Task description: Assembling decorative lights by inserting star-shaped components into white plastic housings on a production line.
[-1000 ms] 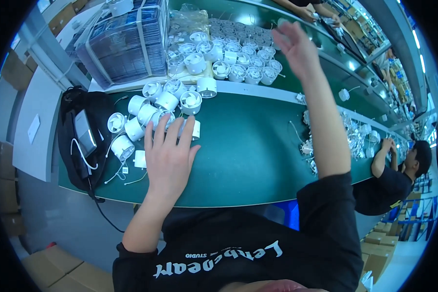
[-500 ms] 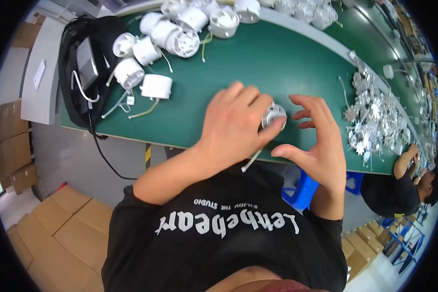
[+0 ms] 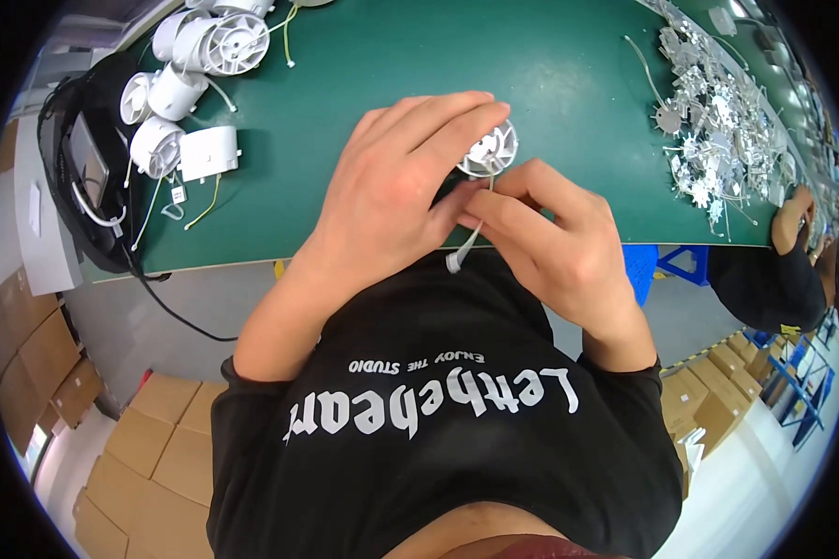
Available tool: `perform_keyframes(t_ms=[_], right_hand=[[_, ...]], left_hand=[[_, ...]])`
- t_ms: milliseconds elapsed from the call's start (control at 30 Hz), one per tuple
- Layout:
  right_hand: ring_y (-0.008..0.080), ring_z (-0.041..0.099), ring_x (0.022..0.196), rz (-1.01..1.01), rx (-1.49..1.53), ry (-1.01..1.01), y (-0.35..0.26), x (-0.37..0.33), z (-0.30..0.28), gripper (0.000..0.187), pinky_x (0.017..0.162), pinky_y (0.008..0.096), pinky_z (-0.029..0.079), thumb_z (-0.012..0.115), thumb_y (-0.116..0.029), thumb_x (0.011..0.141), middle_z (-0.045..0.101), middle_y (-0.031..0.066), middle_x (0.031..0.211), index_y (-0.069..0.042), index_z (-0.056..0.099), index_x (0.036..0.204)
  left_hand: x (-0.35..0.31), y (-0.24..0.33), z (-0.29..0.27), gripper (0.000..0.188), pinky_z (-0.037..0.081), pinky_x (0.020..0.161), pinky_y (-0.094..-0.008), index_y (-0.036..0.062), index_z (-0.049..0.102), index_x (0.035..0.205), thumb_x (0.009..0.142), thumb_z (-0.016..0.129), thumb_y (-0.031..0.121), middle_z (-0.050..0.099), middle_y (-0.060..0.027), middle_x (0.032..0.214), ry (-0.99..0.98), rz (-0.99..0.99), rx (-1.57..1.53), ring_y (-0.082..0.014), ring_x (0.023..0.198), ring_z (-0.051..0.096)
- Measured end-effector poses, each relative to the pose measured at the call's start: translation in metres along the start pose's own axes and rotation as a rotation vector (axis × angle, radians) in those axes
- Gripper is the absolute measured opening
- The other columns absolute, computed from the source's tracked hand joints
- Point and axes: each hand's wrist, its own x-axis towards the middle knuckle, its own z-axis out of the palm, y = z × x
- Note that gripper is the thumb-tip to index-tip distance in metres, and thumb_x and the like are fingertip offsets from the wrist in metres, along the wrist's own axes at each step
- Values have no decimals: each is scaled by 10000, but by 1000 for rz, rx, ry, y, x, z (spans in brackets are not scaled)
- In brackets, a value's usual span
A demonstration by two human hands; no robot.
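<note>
My left hand (image 3: pixel 382 182) is wrapped round a small white cylindrical fan (image 3: pixel 494 149), whose spoked round end faces up near the table's front edge. Its palm side and much of the fan's body are hidden by the fingers. From the middle of the fan a pale cable (image 3: pixel 475 233) runs toward me and ends in a small white connector past the table edge. Close against the left thumb, my right hand (image 3: pixel 564 228) has its thumb and fingertips closed on this cable just below the fan.
Several similar white fans (image 3: pixel 210 154) with cables stand at the left of the green table (image 3: pixel 317 56). Beside them lies a black bag (image 3: pixel 93 168) with a device on it. A heap of clear and silvery parts (image 3: pixel 708 121) covers the right side, near another person (image 3: pixel 764 270). Cardboard boxes (image 3: pixel 149 466) lie below left.
The right hand, earlier open and apart, has moved in to the left and closed on the cable. The left hand still holds the fan. The view has shifted, and the table sits higher in it.
</note>
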Motion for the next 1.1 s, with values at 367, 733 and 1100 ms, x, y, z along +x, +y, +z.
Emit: perform_keyframes(t_ms=[367, 733, 1100], right_hand=[[265, 666, 739, -17, 186, -198, 24, -26, -13, 223, 629, 377, 537, 876, -113, 841, 658, 76, 916, -32, 769, 1019], [157, 636, 798, 325, -530, 199, 94, -5, -94, 288, 672, 308, 510, 785, -118, 979, 726, 100, 1112, -35, 702, 1242], [188, 686, 805, -166, 605, 347, 36, 48, -40, 45, 706, 338, 563, 630, -39, 1071, 770, 199, 1089, 6, 634, 1072]], left_hand=[[-3, -1, 0, 565, 571, 955, -414, 43, 713, 1345, 803, 871, 72, 709, -120, 1360, 115, 54, 95, -319, 1161, 711], [4, 1, 14, 485, 574, 929, -403, 39, 736, 1257, 817, 898, 163, 741, -105, 1260, 246, 31, 161, -307, 1092, 724], [13, 33, -23, 443, 611, 841, -346, -22, 662, 1302, 967, 847, 201, 684, -202, 1349, 0, -534, -1754, -299, 1070, 756]])
